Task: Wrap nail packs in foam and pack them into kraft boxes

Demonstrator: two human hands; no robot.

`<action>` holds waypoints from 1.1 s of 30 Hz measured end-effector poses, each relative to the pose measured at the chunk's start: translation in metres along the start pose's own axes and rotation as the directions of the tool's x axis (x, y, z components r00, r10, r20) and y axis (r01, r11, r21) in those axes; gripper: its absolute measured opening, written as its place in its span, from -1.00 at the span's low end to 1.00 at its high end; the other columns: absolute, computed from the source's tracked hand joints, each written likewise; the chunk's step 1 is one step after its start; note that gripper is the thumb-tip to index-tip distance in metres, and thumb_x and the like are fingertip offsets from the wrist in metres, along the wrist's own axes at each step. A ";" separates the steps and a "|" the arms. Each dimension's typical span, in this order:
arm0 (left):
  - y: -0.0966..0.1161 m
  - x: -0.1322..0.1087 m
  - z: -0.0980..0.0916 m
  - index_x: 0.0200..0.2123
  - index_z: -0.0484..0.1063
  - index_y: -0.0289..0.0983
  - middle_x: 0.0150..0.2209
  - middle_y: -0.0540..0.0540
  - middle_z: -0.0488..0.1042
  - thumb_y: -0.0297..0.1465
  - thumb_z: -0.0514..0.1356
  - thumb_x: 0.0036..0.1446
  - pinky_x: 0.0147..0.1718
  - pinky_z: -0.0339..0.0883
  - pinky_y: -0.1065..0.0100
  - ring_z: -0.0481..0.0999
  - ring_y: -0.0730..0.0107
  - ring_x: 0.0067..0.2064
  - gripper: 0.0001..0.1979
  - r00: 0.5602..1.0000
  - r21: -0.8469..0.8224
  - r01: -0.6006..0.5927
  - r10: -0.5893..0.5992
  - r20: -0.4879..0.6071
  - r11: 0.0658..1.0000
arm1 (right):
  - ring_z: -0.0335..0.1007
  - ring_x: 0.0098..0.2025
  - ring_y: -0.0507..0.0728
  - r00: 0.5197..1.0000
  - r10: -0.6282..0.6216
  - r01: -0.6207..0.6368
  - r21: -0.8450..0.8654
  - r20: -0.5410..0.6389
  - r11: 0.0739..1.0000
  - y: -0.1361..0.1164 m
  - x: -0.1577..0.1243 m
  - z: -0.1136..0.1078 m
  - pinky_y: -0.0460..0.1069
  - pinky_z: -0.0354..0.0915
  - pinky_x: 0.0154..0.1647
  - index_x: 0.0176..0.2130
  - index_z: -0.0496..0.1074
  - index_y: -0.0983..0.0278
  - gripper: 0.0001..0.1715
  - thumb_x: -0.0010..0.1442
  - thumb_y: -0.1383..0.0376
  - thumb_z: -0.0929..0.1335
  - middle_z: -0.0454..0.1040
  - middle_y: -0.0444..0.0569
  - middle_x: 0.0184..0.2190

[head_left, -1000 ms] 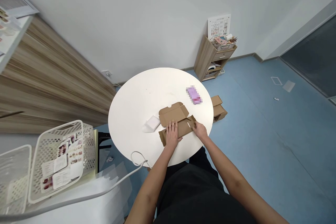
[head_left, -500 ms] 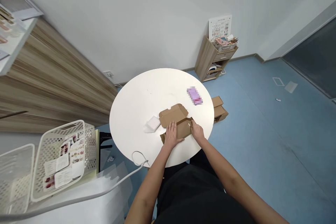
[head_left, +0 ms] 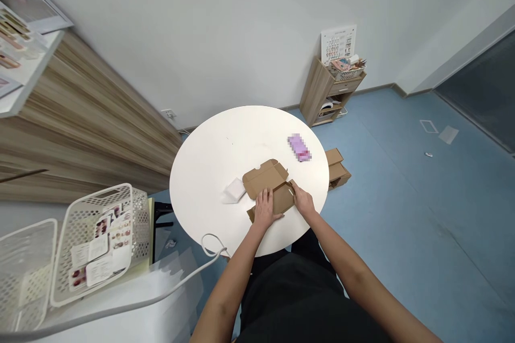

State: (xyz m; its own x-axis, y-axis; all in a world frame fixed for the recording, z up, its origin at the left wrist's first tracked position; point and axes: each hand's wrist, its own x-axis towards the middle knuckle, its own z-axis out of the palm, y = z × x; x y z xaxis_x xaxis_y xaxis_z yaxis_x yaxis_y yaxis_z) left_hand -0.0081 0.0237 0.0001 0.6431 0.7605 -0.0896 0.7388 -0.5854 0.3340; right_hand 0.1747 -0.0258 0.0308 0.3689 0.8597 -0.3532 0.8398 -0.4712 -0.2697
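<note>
A flat-cut brown cardboard mailer box [head_left: 265,179] lies partly folded on the round white table [head_left: 201,182], with its lid panel pointing away from me. My left hand [head_left: 264,210] presses down on the box's lower section, hiding part of it. My right hand [head_left: 303,201] grips the folded right end of the box. A white foam pad [head_left: 235,189] lies just left of the box, close to my left hand. A blurred pink flat packet [head_left: 299,147] lies farther away, beyond my right hand.
Two brown cardboard boxes [head_left: 336,169] lie on the blue floor beyond the table's right edge. White plastic baskets [head_left: 96,246] holding printed cards stand at lower left. A white cable [head_left: 211,244] curves near the table's near edge. A wooden shelf unit [head_left: 332,86] stands against the wall.
The box's lower section has folded inward and looks shorter, with its right end raised. My right hand has moved left and away from me along it. The view has shifted slightly.
</note>
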 end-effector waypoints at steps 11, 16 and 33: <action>-0.001 -0.005 0.000 0.41 -0.30 -0.31 0.40 -0.32 -0.05 0.01 0.25 0.00 0.33 -0.33 -0.19 -0.11 -0.10 0.41 0.12 0.999 0.066 -0.032 0.030 0.028 0.997 | 0.37 -0.14 0.15 0.964 0.182 -0.086 0.420 -0.194 0.903 0.033 0.008 -0.005 -0.03 0.24 -0.15 -0.10 0.41 0.27 -0.60 0.32 0.14 0.13 0.44 0.02 -0.17; -0.001 -0.006 0.001 0.41 -0.28 -0.33 0.40 -0.32 -0.07 0.03 0.24 0.01 0.33 -0.33 -0.19 -0.10 -0.09 0.41 0.11 0.999 0.070 -0.036 0.034 0.024 0.997 | 0.36 -0.18 0.15 0.917 0.395 -0.303 0.542 -0.057 0.784 0.048 0.023 -0.006 -0.03 0.23 -0.21 -0.19 0.39 0.26 -0.62 0.26 0.08 0.16 0.46 0.01 -0.23; 0.003 -0.002 0.004 0.41 -0.30 -0.29 0.41 -0.31 -0.10 0.01 0.26 -0.01 0.32 -0.34 -0.21 -0.14 -0.12 0.41 0.12 1.000 0.049 0.002 -0.004 0.027 0.999 | 0.46 -0.29 0.14 0.993 0.071 -0.112 0.635 0.089 0.764 0.032 0.009 -0.019 -0.05 0.31 -0.32 -0.28 0.51 0.26 -0.63 0.18 0.05 0.28 0.57 -0.05 -0.37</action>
State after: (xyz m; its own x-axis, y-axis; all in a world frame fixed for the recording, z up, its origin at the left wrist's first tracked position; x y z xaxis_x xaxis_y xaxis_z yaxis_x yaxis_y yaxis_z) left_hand -0.0063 0.0192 -0.0024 0.6456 0.7547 -0.1166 0.7493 -0.5966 0.2874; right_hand 0.2122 -0.0295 0.0365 0.3908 0.8030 -0.4499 0.3477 -0.5813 -0.7357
